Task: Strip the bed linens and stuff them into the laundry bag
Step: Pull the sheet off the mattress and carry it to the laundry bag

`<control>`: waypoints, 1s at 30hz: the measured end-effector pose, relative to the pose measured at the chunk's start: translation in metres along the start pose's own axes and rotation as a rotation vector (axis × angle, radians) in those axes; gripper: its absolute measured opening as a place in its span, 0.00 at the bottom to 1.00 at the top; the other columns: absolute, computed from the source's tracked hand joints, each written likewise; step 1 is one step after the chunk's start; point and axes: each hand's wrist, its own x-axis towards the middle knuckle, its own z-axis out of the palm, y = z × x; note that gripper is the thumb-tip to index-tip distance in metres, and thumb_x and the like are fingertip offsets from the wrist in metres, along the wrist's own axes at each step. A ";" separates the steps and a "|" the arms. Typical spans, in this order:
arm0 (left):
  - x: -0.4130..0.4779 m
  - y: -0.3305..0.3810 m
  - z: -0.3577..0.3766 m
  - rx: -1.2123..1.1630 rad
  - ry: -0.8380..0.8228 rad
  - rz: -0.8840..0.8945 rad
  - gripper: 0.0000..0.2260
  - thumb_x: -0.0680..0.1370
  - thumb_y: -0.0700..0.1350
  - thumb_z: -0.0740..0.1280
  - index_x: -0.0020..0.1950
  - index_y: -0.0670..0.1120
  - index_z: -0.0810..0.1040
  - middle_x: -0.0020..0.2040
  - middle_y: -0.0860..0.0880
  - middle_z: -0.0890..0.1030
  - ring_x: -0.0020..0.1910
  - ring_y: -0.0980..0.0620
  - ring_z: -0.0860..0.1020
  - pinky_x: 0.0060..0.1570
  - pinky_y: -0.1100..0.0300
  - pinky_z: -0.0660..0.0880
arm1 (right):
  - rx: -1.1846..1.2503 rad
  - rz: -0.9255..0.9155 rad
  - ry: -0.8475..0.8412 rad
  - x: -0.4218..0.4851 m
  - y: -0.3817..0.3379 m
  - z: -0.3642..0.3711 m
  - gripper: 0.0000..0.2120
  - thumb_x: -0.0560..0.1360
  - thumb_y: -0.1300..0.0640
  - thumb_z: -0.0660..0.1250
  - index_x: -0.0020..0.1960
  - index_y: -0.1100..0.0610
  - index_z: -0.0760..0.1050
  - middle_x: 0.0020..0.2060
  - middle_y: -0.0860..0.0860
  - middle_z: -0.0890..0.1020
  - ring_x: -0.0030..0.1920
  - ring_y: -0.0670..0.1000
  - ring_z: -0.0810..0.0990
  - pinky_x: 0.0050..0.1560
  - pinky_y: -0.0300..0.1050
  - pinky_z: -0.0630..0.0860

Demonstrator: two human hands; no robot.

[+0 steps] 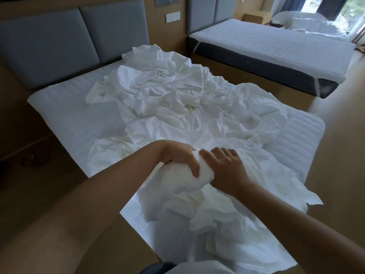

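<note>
Now – left hand [182, 160]: reaches in from the lower left; fingers and thumb curled tight round a bunched wad [177, 177] of the white sheet.
Right hand [224, 168]: comes in from the lower right and lies just beside the left hand; fingers spread and nearly straight, laid on the right end of the same wad and the cloth behind it; thumb hidden, so any grip underneath cannot be told.
Wad: sits between the two hands, near the foot of the bed, with loose cloth falling from it toward the camera.
Sheet [167, 99]: crumpled, white; runs from the hands up the middle of the bed toward the headboard, heaped in deep folds at the far end; near edge spills over the foot of the bed beneath both forearms.
Bed [65, 111]: quilted white pad showing bare on the left side and at the right foot corner, either side of the sheet.
Headboard [49, 42]: grey padded panels, upright behind the bed.
Second bed [276, 50]: off to the right, well apart from the hands, topped by a flat quilted pad.
Heap of white bedding [308, 24]: far right, beyond the second bed, near the window.
Floor [339, 165]: light wood tone, between and beside the beds.
</note>
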 end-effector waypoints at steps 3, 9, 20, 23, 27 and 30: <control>-0.008 0.008 0.005 0.299 0.322 0.106 0.33 0.70 0.50 0.74 0.71 0.50 0.66 0.65 0.46 0.73 0.62 0.47 0.73 0.57 0.55 0.73 | 0.169 0.310 -0.382 0.016 0.003 -0.011 0.13 0.67 0.50 0.70 0.49 0.52 0.74 0.41 0.50 0.79 0.42 0.54 0.78 0.41 0.44 0.69; 0.005 -0.030 0.073 1.125 0.987 0.468 0.47 0.66 0.61 0.73 0.75 0.48 0.51 0.69 0.36 0.67 0.67 0.39 0.70 0.64 0.36 0.64 | 0.822 0.638 -0.839 0.036 0.023 -0.028 0.23 0.53 0.51 0.77 0.46 0.57 0.80 0.40 0.54 0.83 0.46 0.55 0.82 0.50 0.48 0.79; 0.019 -0.025 0.016 0.324 0.267 0.160 0.16 0.62 0.47 0.77 0.46 0.51 0.76 0.43 0.51 0.79 0.45 0.49 0.79 0.43 0.57 0.75 | 0.082 0.126 -0.669 0.000 -0.012 -0.036 0.61 0.59 0.32 0.73 0.77 0.50 0.39 0.71 0.54 0.61 0.70 0.57 0.62 0.70 0.56 0.60; 0.016 -0.024 0.005 0.091 -0.015 0.008 0.15 0.60 0.46 0.76 0.44 0.48 0.80 0.41 0.49 0.81 0.43 0.48 0.80 0.43 0.56 0.77 | -0.003 0.068 -0.436 -0.014 -0.021 -0.017 0.46 0.65 0.38 0.72 0.75 0.55 0.57 0.61 0.56 0.74 0.60 0.60 0.75 0.56 0.52 0.69; 0.007 -0.009 0.009 0.219 0.014 -0.001 0.40 0.55 0.56 0.78 0.65 0.49 0.73 0.59 0.48 0.79 0.57 0.49 0.79 0.55 0.54 0.77 | 0.318 0.374 -0.578 0.006 -0.006 -0.019 0.23 0.67 0.46 0.72 0.60 0.49 0.74 0.49 0.48 0.81 0.51 0.54 0.79 0.44 0.42 0.67; -0.003 -0.004 0.048 0.854 0.408 0.068 0.57 0.62 0.63 0.76 0.78 0.52 0.43 0.76 0.43 0.56 0.74 0.43 0.56 0.71 0.42 0.56 | 0.649 0.566 -0.858 0.021 0.012 -0.026 0.14 0.65 0.53 0.76 0.48 0.51 0.78 0.39 0.45 0.79 0.45 0.51 0.79 0.41 0.40 0.70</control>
